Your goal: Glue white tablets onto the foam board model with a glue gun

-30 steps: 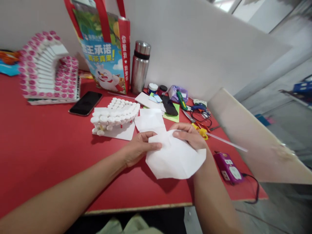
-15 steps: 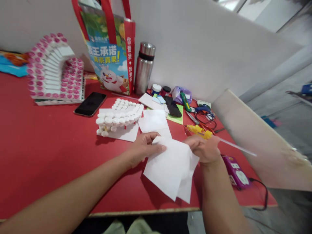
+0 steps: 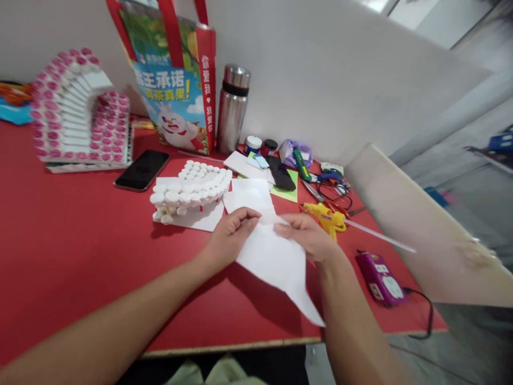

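Two hands hold one folded white paper over the red counter. The paper's long pointed corner is nearest, and it reaches down close to the front edge of the counter. The left hand pinches the top left edge of the paper, with its fingers curled over it. The right hand pinches the top right edge, thumb on top. The two hands are near each other but do not touch.

To the right lies a purple box with a black cord. Just past the right hand lies a yellow glue gun with a long white stick. Past the left hand lie flat white sheets. Beside them sits a curved shape made of white caps. A dark phone lies flat to the left of it.

Farther back are a green cutter and two small jars. By the wall stand a silver flask and a bright bag with red straps. Far left sits a bigger shape made of pink caps.
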Demonstrator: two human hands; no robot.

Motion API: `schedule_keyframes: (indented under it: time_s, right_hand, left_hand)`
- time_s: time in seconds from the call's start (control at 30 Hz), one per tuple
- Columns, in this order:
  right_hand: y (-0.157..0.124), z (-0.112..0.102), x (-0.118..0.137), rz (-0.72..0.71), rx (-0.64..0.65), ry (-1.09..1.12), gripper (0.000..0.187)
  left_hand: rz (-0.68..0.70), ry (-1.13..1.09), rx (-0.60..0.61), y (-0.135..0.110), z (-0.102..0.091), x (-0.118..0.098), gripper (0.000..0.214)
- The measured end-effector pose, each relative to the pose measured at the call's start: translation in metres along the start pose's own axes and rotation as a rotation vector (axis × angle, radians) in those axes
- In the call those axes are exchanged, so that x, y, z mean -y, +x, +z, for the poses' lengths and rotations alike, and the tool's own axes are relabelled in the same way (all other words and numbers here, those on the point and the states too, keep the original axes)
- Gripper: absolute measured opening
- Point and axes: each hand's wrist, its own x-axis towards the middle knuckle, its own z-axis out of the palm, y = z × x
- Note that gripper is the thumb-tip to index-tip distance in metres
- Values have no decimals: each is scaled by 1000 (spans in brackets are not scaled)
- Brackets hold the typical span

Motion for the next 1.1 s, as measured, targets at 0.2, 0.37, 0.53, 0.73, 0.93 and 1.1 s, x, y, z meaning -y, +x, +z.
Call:
schedule_keyframes:
  time_s: [0.2,0.37,0.53,0.73,0.93,1.1]
  right_hand:
    - [-13,-2,9,-308,-403,377,28]
    - [-16,-1,5,-230,-192,337,24]
    - [-16,-4,2,-190,-88,238,17]
    - [-7,-8,3,-168,-84,79,30]
    - [0,-10,2,-133,-26,-1,38]
    - [2,-6,-2,-89,-1,-84,43]
  left_hand:
    - [183,-120,136,-2,0,10,22]
    - [282,-84,232,-8,-2,8,39]
    - [50,-200,199,-10,-2,-2,40]
    - [-82,-276,113,-7,0,-3,60]
    - [-31,-10,28,-4,0,-1,35]
    - [39,159,50,-4,-4,1,26]
